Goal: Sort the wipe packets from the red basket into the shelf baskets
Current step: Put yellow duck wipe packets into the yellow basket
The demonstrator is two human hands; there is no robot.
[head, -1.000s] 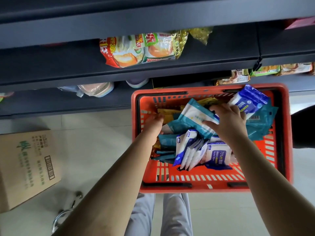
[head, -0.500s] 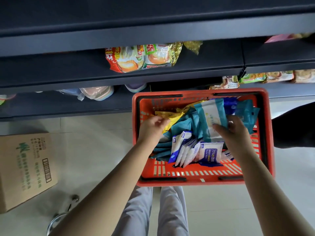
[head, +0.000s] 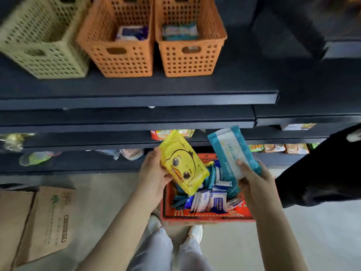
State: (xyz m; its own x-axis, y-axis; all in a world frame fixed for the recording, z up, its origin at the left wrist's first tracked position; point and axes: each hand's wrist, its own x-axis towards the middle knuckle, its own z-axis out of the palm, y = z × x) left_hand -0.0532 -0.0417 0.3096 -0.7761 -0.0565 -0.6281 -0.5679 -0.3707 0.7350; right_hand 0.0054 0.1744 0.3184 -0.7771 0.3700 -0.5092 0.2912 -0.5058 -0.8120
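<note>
Low in the frame sits the red basket (head: 205, 217), plenty of wipe packets (head: 211, 200) left inside. Above it, the left hand (head: 154, 175) grips a yellow duck packet (head: 183, 165), and the right hand (head: 252, 177) clutches a teal packet (head: 232, 151). Up top, two orange baskets (head: 125, 59) each hold packets; the green basket (head: 45, 55) looks unfilled. Early going, I'd say.

A single wide-angle camera is sitting on the person's head and looking forward and steeply down, so the red basket (head: 207, 219) is lying close beneath it, with the person's legs (head: 156, 251) and the floor (head: 312, 241) showing just below the red basket. Above the red basket the view is reaching up the dark shelf (head: 136, 89) to the shelf baskets (head: 121, 55), farther off, blurring and bowing outward.
</note>
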